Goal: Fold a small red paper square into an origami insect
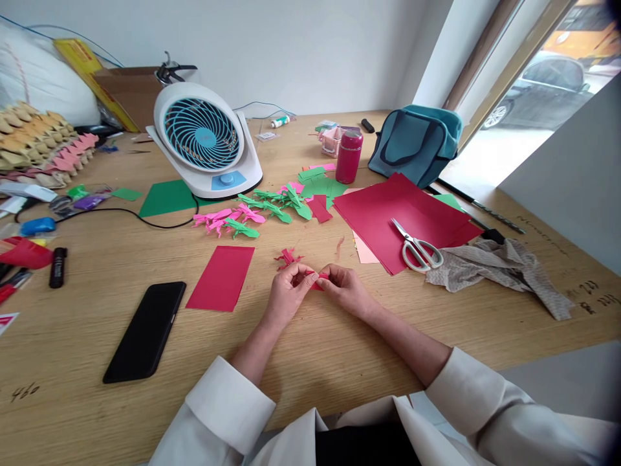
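Observation:
Both my hands meet over the wooden table (339,349), pinching one small folded piece of red paper (319,280) between them. My left hand (286,294) grips its left end with fingers curled. My right hand (345,289) pinches the right end. Just beyond my fingers lies a finished red folded paper figure (288,257). A red paper rectangle (222,277) lies flat to the left of my hands. A black phone (145,330) rests face down further left.
Scissors (417,248) lie on a stack of red sheets (398,213) at right, beside a grey cloth (499,268). Green and pink folded figures (252,213) sit before a white desk fan (206,139). A red bottle (348,156) and teal bag (417,142) stand behind.

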The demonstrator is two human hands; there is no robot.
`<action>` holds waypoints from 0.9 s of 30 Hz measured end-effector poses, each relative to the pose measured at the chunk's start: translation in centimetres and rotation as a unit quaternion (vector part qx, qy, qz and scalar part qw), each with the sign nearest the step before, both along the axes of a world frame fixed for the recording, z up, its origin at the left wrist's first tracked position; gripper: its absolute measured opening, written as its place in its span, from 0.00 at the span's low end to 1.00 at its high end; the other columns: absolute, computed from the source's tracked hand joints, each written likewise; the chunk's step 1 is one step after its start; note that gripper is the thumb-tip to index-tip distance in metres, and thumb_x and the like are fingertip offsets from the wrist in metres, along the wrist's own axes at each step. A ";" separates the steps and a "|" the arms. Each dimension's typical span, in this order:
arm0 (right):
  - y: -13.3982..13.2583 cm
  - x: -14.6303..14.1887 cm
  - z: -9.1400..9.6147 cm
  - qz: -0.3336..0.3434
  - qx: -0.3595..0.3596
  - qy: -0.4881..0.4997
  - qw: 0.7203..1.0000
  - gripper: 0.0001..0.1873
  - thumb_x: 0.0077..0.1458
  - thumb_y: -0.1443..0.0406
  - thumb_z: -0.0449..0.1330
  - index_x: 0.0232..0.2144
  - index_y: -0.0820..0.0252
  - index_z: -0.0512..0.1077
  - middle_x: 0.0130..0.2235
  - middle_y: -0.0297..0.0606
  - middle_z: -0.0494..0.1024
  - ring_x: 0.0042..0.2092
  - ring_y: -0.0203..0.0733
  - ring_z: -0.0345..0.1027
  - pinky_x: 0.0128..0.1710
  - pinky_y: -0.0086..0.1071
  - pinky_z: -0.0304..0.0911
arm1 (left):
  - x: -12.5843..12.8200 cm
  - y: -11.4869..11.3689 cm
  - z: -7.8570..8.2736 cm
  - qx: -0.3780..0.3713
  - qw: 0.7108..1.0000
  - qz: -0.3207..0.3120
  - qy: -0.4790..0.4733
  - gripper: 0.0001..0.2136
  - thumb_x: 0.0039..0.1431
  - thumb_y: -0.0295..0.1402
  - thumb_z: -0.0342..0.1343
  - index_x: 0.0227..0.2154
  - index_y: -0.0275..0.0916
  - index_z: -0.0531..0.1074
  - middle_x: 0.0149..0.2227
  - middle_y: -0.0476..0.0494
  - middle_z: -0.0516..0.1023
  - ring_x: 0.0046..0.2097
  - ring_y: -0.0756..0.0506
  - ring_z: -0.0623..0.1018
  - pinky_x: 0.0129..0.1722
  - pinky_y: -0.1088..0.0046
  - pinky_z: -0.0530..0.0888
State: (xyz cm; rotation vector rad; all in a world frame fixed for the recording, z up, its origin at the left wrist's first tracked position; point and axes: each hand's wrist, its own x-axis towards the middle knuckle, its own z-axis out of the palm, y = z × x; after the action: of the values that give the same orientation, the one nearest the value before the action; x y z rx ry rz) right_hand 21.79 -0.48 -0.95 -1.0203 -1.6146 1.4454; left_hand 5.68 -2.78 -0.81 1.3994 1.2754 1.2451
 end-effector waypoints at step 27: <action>0.4 0.5 0.3 0.047 -0.033 0.040 0.998 0.24 0.53 0.45 0.61 0.29 0.61 0.70 0.25 0.29 0.67 0.27 0.32 0.55 0.29 0.28 0.51 | 0.0 -0.2 0.5 0.090 0.996 -0.011 0.010 0.03 0.58 0.31 0.58 0.33 0.39 0.75 0.32 0.47 0.76 0.34 0.49 0.74 0.37 0.74 0.71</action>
State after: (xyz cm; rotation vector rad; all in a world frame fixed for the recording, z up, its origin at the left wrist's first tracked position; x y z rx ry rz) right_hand 22.27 -0.06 -0.60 -0.9226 -1.5841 1.5919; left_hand 5.66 -2.98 -0.29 1.5522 1.1807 1.3602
